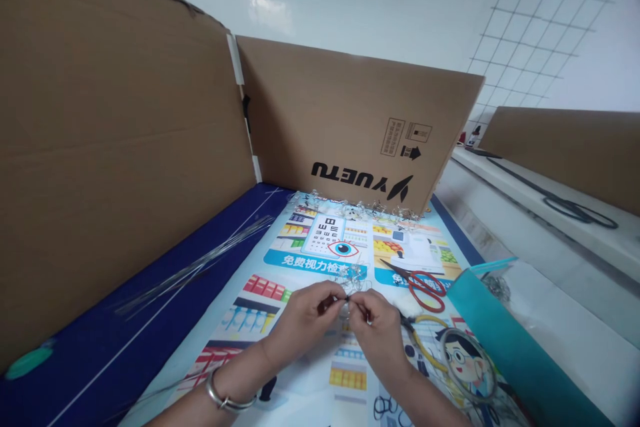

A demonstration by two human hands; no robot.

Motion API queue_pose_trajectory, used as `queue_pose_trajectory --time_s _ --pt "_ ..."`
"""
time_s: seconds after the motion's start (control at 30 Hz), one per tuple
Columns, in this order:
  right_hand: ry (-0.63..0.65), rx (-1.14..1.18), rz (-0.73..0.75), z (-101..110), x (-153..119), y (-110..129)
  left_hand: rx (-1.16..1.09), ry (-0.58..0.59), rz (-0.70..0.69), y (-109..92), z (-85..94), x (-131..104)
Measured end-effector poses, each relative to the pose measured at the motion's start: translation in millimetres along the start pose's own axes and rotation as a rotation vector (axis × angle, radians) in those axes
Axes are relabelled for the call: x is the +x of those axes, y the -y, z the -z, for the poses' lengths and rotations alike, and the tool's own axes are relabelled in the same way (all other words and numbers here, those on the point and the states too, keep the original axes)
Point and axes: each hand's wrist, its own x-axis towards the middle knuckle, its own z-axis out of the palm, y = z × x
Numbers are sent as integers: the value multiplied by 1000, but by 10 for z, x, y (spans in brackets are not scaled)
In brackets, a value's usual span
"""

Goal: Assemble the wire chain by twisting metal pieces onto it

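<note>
My left hand [305, 313] and my right hand [377, 327] meet over the printed sheet, fingertips pinched together and almost touching. Between them is a small dark piece, too small to name, beside a clear, wiry cluster [353, 273] just beyond the fingertips. A silver bangle [227, 400] circles my left wrist. Right of my right hand lie scissors [425, 288] with red handles, blades pointing left. Nearer me are a yellow-handled tool [429, 341], partly hidden, and a coil of wire [493, 373].
Cardboard panels [125, 133] stand at the left and back. A bundle of thin straight wires [200, 267] lies on the blue cloth. More clear, wiry pieces [350, 211] line the back. At right, a teal-sided container [520, 347] holds a wire bundle [497, 287].
</note>
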Motion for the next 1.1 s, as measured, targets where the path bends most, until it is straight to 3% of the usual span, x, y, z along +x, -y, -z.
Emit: queue_pose_trajectory --time_s 0.53,0.83,0.97,1.1 --pt "-6 -55 55 -2 -27 27 5 -19 -30 15 -7 -4" --pt "8 -357 350 178 56 132 15 -43 -128 -22 52 24" --pt "-7 -367 386 221 73 188 14 -34 -204 -80 87 50" --pt "-2 -365 395 228 72 170 5 -18 -185 -96 79 49"
